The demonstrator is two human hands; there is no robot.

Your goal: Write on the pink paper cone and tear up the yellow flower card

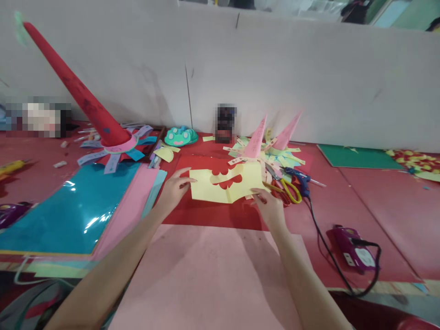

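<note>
A creased sheet of pale yellow paper (206,192) with a curvy cut-out is stretched between my two hands. Through the cut-out shows the red sheet (213,215) lying below. My left hand (176,185) pinches the paper's left edge between thumb and fingers. At the lower right corner, my right hand (270,204) grips it the same way. Yellow-handled scissors (291,191) lie just past my right hand, beside a blue glue gun (302,181). Under my forearms spreads a large pink sheet (213,275).
Two pink paper cones (256,140) with paper strips stand at the back. On the left a tall red cone (82,96) leans above a shiny blue sheet (75,206). A purple power adapter (354,250) with a black cord lies right. Behind rises a white partition (137,59).
</note>
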